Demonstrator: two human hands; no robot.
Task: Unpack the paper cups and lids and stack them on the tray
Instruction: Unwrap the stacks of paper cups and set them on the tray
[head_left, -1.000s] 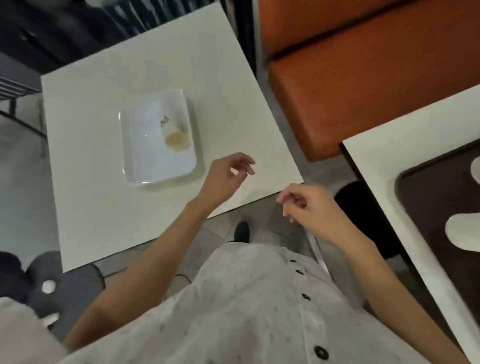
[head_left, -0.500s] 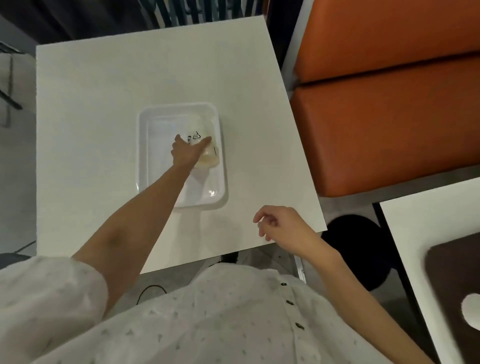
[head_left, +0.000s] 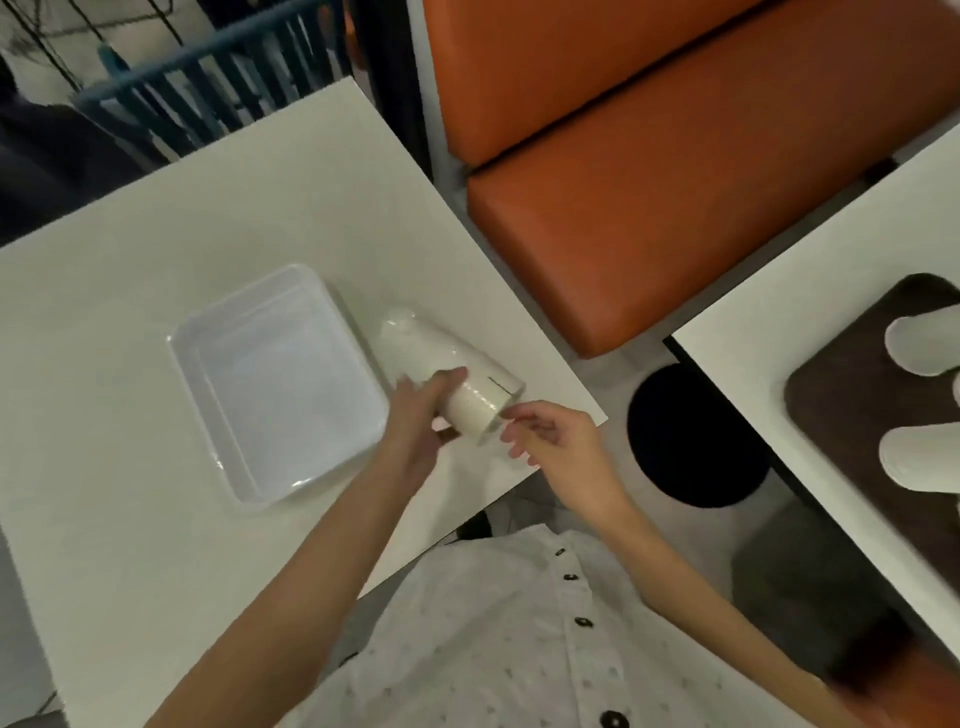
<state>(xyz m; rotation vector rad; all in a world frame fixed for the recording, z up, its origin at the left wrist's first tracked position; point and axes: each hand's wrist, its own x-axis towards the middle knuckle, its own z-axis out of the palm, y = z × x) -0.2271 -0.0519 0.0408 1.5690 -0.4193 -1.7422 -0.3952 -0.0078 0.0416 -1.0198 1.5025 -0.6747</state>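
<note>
A plastic-wrapped stack of white paper cups (head_left: 441, 364) lies on its side on the white table, just right of the clear plastic tray (head_left: 208, 374), which holds nothing. My left hand (head_left: 415, 421) grips the pack around its middle. My right hand (head_left: 550, 436) is at the pack's near end, with its fingertips pinching the wrap there.
The white table (head_left: 130, 519) ends close to my right hand. An orange bench (head_left: 675, 208) stands beyond it. At the right a second white table (head_left: 810, 312) carries a dark brown tray (head_left: 852, 405) with white cups (head_left: 924, 457) on it. A black round stool (head_left: 696, 436) is below.
My left hand lifted the wrapped pack out of the tray and laid it on the table to its right. My right hand came up to the pack's near end. The camera view shifted.
</note>
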